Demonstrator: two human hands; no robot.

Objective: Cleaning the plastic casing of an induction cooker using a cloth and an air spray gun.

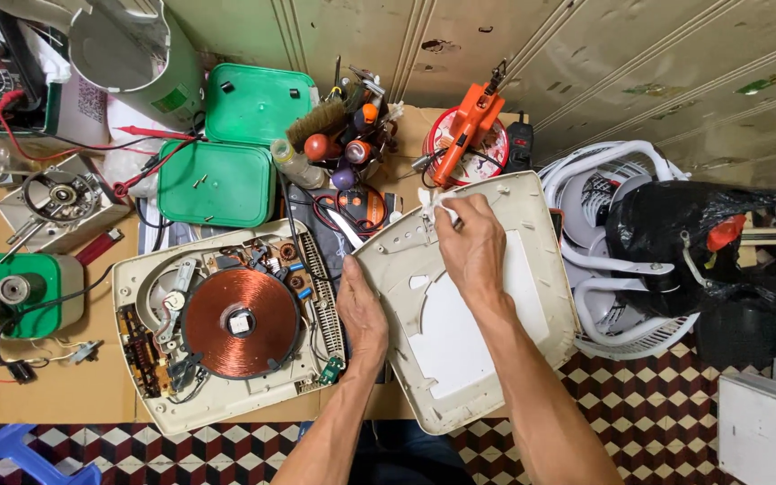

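Cream plastic cooker cover, tilted, underside up, just right of the open base. White cloth bunched at its top edge.

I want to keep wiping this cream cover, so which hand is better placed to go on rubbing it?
Probably the right hand: its fingers already pinch the white cloth against the cover. The left hand grips the cover's edge, steadying it.
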